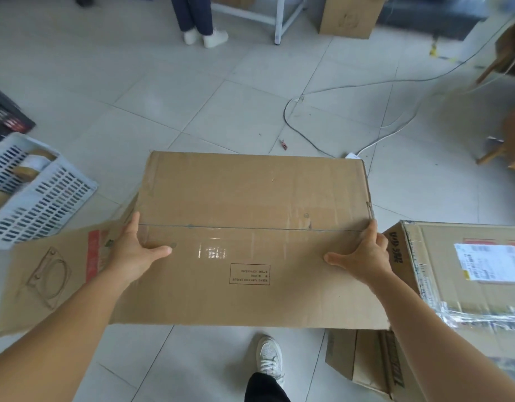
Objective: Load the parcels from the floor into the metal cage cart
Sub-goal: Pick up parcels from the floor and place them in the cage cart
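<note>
Left hand [134, 252] grips large cardboard box [250, 233] at its left end | right hand [363, 255] grips right end | box between hands, long axis left-right, above tiled floor [221, 97] | cage cart not visible

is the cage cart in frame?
No, only the box held by the left hand and right hand, floor parcels and a plastic basket show.

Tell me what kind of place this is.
Probably a packing or parcel-sorting room. The hands hold a large cardboard box over a tiled floor, a taped parcel with a shipping label sits on the right, and a plastic basket holds tape rolls.
</note>
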Motion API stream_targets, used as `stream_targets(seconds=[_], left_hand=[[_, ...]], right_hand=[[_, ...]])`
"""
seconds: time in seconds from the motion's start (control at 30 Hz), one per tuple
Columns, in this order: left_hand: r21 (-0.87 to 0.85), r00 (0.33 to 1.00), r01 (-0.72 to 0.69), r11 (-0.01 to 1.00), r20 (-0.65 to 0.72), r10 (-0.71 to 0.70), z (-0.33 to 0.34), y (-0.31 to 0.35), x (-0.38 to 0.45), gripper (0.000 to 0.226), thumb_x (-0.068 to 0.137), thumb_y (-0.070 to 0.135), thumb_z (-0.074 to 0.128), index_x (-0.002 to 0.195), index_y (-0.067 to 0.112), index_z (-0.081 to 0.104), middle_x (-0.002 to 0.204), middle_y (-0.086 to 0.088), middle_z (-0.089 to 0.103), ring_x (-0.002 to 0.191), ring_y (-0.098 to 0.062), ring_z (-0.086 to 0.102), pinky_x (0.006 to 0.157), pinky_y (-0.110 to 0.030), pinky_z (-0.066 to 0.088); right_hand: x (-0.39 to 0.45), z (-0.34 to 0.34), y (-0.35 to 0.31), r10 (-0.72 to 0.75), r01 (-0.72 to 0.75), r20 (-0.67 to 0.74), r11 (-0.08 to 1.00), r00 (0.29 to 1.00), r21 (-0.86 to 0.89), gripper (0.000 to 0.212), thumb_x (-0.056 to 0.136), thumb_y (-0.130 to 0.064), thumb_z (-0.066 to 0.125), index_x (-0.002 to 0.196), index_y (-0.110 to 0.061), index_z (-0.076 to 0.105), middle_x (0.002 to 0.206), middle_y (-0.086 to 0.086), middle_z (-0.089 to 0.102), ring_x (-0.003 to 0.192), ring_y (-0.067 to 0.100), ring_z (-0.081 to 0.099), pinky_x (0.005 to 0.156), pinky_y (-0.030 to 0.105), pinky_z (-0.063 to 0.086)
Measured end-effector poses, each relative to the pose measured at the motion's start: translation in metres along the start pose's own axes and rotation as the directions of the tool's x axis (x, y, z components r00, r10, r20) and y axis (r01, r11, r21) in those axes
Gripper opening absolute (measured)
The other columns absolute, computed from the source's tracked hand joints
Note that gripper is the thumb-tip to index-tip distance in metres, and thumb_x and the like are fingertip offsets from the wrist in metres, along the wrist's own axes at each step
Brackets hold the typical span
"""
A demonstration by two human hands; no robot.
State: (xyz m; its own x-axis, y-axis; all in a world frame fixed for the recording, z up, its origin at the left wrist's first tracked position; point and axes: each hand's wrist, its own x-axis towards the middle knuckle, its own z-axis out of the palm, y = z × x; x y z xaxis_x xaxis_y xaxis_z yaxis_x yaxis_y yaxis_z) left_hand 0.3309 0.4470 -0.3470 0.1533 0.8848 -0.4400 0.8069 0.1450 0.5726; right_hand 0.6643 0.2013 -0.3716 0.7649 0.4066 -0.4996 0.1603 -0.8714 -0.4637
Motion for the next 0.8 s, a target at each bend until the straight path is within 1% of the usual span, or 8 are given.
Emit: stream_targets(seconds=[0.13, 0.23, 0.33, 0.43, 0.53, 0.63, 0.73, 0.8], left_hand=[[-0.02, 0.996, -0.011, 1.0, -0.086, 0.009, -0.047, -0.019, -0.047, 0.109, 0.072, 0.028, 0.083, 0.153, 0.036, 0.01, 0.16, -0.001, 0.019, 0.147, -0.023, 0.016, 0.117, -0.046, 0.023], [-0.071, 0.99, -0.03, 0.997, -0.138, 0.02, -0.082, -0.033, -0.083, 0.106, 0.076, 0.024, 0.081, 0.155, 0.031, 0.01, 0.161, 0.001, 0.016, 0.146, -0.023, 0.019, 0.116, -0.044, 0.022], [-0.106, 0.98, -0.045, 0.993, -0.196, 0.024, -0.116, -0.05, -0.116, 0.108, 0.074, 0.022, 0.082, 0.155, 0.03, 0.01, 0.161, 0.001, 0.016, 0.146, -0.022, 0.019, 0.117, -0.046, 0.022], [-0.13, 0.966, -0.028, 0.991, -0.258, -0.007, -0.151, -0.071, -0.146, 0.109, 0.073, 0.024, 0.083, 0.155, 0.03, 0.011, 0.16, 0.0, 0.018, 0.146, -0.023, 0.021, 0.116, -0.047, 0.025], [-0.154, 0.948, -0.019, 0.988, -0.316, -0.031, -0.182, -0.092, -0.175, 0.11, 0.073, 0.026, 0.084, 0.154, 0.032, 0.011, 0.16, 0.001, 0.018, 0.145, -0.023, 0.023, 0.115, -0.046, 0.027], [-0.211, 0.929, -0.017, 0.977, -0.365, -0.062, -0.207, -0.111, -0.204, 0.109, 0.074, 0.023, 0.083, 0.154, 0.032, 0.01, 0.159, 0.001, 0.021, 0.143, -0.023, 0.027, 0.114, -0.043, 0.03], [-0.245, 0.895, 0.002, 0.97, -0.432, -0.111, -0.227, -0.129, -0.233, 0.108, 0.075, 0.022, 0.082, 0.155, 0.03, 0.01, 0.158, -0.003, 0.021, 0.142, -0.024, 0.029, 0.113, -0.041, 0.03], [-0.271, 0.861, 0.019, 0.962, -0.484, -0.153, -0.24, -0.141, -0.253, 0.107, 0.075, 0.022, 0.082, 0.155, 0.028, 0.012, 0.158, -0.003, 0.021, 0.142, -0.024, 0.029, 0.113, -0.039, 0.029]], right_hand=[[-0.042, -0.014, -0.024, -0.103, 0.102, -0.02, 0.995, 0.995, -0.013, 0.134, 0.063, -0.045, 0.087, 0.154, -0.029, -0.01, 0.154, 0.002, 0.014, 0.139, 0.032, 0.025, 0.103, 0.052, 0.043], [-0.074, -0.019, -0.044, -0.187, 0.187, -0.032, 0.982, 0.982, -0.008, 0.134, 0.061, -0.045, 0.088, 0.155, -0.028, -0.006, 0.152, 0.004, 0.018, 0.137, 0.034, 0.029, 0.103, 0.052, 0.043], [-0.105, -0.02, -0.064, -0.271, 0.271, -0.02, 0.963, 0.962, 0.009, 0.135, 0.061, -0.043, 0.088, 0.154, -0.029, -0.008, 0.151, 0.005, 0.019, 0.136, 0.033, 0.031, 0.104, 0.052, 0.043], [-0.135, -0.017, -0.086, -0.349, 0.349, -0.006, 0.937, 0.937, 0.005, 0.134, 0.06, -0.045, 0.088, 0.154, -0.03, -0.008, 0.151, 0.005, 0.019, 0.136, 0.032, 0.031, 0.104, 0.051, 0.042], [-0.163, -0.012, -0.111, -0.407, 0.407, 0.008, 0.913, 0.913, -0.005, 0.135, 0.061, -0.044, 0.088, 0.155, -0.028, -0.008, 0.152, 0.004, 0.019, 0.136, 0.032, 0.031, 0.103, 0.05, 0.043], [-0.185, -0.003, -0.135, -0.469, 0.469, 0.036, 0.883, 0.883, 0.004, 0.137, 0.061, -0.043, 0.088, 0.155, -0.027, -0.01, 0.153, 0.004, 0.018, 0.138, 0.032, 0.03, 0.105, 0.051, 0.042], [-0.205, 0.007, -0.163, -0.531, 0.532, 0.086, 0.847, 0.843, 0.011, 0.136, 0.063, -0.042, 0.088, 0.155, -0.028, -0.01, 0.155, 0.004, 0.014, 0.14, 0.032, 0.026, 0.107, 0.052, 0.039], [-0.216, 0.014, -0.182, -0.569, 0.574, 0.12, 0.819, 0.813, -0.002, 0.134, 0.064, -0.041, 0.087, 0.155, -0.028, -0.011, 0.154, 0.005, 0.014, 0.14, 0.033, 0.024, 0.109, 0.051, 0.037]])
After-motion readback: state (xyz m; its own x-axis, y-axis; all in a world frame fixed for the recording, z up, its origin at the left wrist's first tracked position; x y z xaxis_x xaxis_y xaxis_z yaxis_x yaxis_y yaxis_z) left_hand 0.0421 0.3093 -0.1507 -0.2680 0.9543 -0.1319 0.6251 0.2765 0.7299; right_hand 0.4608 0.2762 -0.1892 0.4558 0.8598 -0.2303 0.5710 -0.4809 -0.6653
